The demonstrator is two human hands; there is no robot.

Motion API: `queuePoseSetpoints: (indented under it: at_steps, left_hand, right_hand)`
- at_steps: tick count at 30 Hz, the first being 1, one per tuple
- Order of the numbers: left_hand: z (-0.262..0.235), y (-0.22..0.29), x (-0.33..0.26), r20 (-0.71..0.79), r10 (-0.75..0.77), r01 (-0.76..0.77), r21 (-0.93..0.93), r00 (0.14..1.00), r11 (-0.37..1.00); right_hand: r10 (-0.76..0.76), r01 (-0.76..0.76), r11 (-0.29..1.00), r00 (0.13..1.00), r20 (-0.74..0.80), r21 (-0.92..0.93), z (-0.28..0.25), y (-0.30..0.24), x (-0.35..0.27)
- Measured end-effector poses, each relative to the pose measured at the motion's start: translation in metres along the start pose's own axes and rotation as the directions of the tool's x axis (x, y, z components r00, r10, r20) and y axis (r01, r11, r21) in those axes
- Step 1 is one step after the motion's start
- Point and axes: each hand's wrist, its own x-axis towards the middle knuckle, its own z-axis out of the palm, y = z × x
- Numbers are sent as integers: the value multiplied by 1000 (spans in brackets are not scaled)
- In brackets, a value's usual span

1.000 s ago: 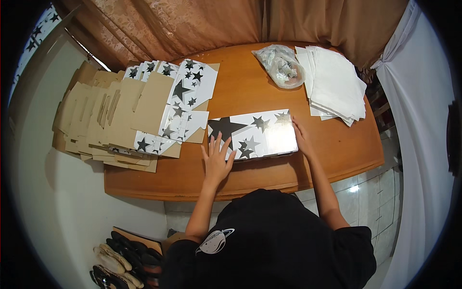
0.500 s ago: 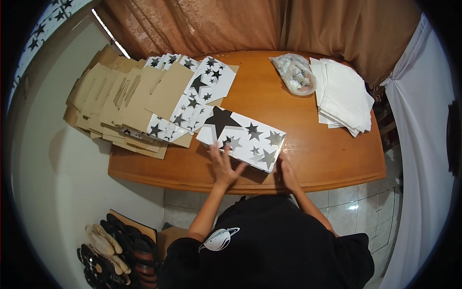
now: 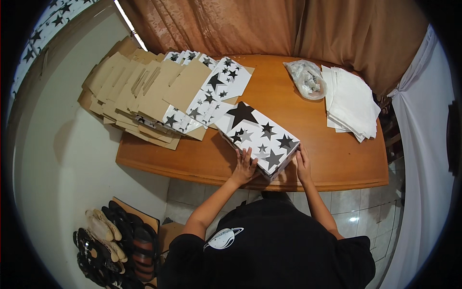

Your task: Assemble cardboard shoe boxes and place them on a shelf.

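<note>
A white box printed with black and grey stars (image 3: 260,135) lies slanted on the wooden table (image 3: 337,159), near its front edge. My left hand (image 3: 244,167) presses flat against the box's near left side, fingers spread. At the box's near right corner, my right hand (image 3: 303,164) touches its end. Both hands steady the box between them.
A fanned pile of flat brown and star-printed cardboard blanks (image 3: 159,91) overhangs the table's left end. A clear plastic bag (image 3: 306,79) and a stack of white sheets (image 3: 351,103) lie at the back right. Shoes (image 3: 113,245) sit on the floor at lower left. Brown curtains hang behind.
The star box has turned from lying across the table to slanting with one end toward me. Both hands shifted down to its near end.
</note>
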Motion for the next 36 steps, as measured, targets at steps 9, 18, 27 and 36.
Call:
queuePoseSetpoints:
  at_steps: [9,18,27,36]
  left_hand:
    - [-112,-8,70,-111,72,-67,48,991,997]
    - [-273,-8,148,-172,263,-189,355,949,915]
    - [-453,-1,222,-127,430,-137,836,894,531]
    - [-578,40,233,59,396,-96,993,917,75]
  right_hand:
    - [-399,460,837,883,246,-297,-1,-105,17]
    - [-919,969,166,219,329,-182,59,-212,123]
    - [-986,971,-56,-91,-141,-231,163,-367,192]
    - [-859,975,-202,-220,-462,-90,286,-511,236]
